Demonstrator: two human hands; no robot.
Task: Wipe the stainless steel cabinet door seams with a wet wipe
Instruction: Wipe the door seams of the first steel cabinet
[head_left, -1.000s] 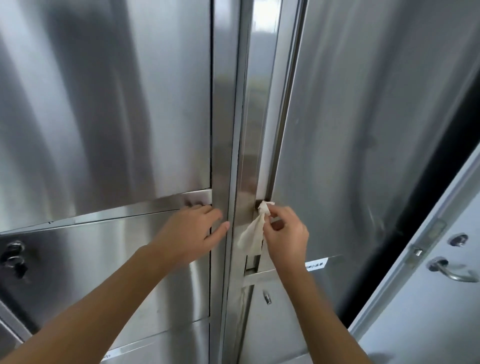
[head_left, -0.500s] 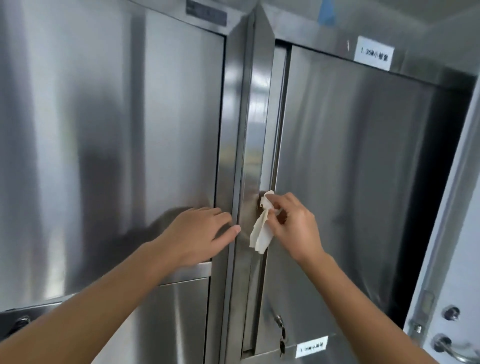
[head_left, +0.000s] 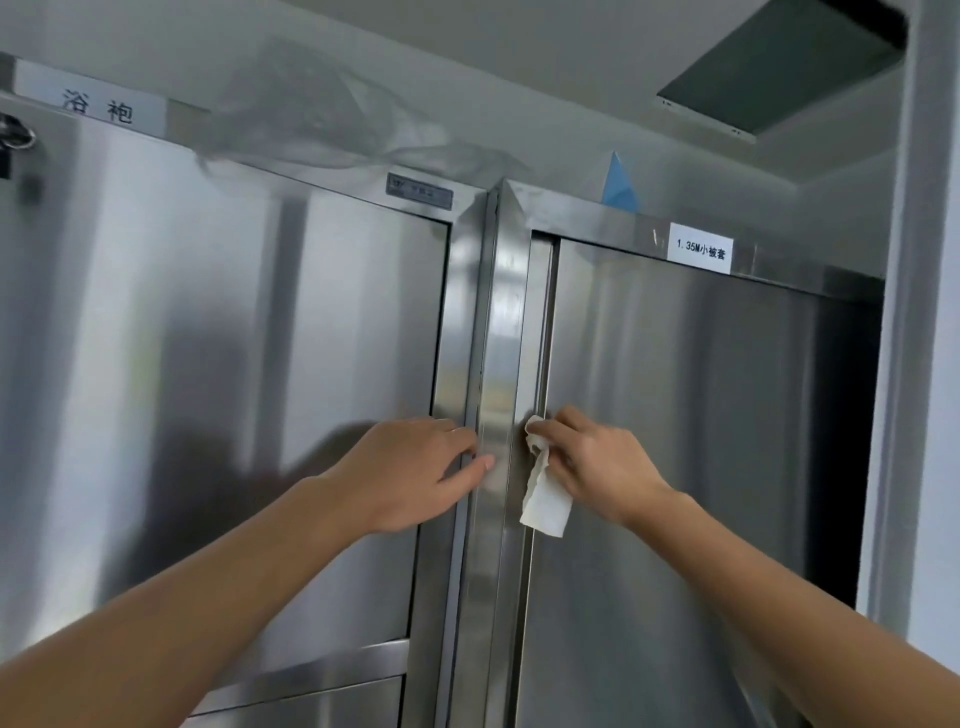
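While left grip (head_left: 415, 470) flat on door (head_left: 234, 364), right grip (head_left: 597, 467) tight round wet wipe (head_left: 545, 501).

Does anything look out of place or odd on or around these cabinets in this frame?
Yes. Crumpled clear plastic film lies on top of the left cabinet, drooping over its front edge, and a blue triangular scrap sticks up on top of the right cabinet. Both look like leftover litter.

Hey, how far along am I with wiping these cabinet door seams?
Done: cannot tell; the steel shows no wet trace above or below the hands. In hand: your right hand pinches the wet wipe against the seam beside the right door; your left hand rests on the left door's edge. Left: probably that seam up to the top frame, plus the left door's own.
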